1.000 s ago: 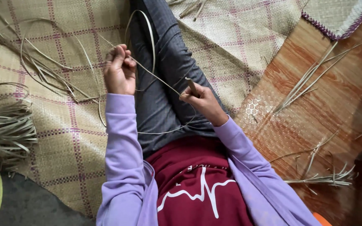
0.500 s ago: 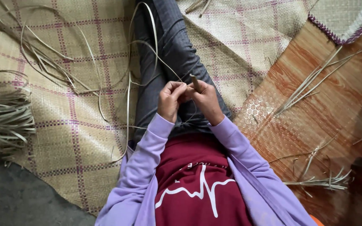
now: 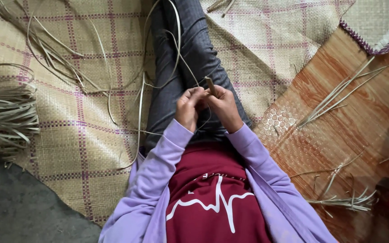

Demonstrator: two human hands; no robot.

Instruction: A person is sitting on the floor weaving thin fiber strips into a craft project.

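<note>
Both hands met over the lap, just above a maroon shirt with a white zigzag line (image 3: 212, 202) & lilac sleeves. Right hand (image 3: 225, 105) was closed round a short brown wooden stick-like tool (image 3: 210, 85), its tip poking up past the fingers. Left hand (image 3: 189, 108) was curled, touching the right, pinching a thin pale reed strip (image 3: 176, 49) right at the tool. From the grip the strip looped up over grey trousers (image 3: 190, 58), then trailed off left. Under it all lay a woven straw mat w/ purple checks (image 3: 82, 135). Well left of the grip: bundle of dried reed strips (image 3: 5, 117). Well right: loose reed stalks (image 3: 338, 96) on orange wood-pattern flooring (image 3: 365, 121).
</note>
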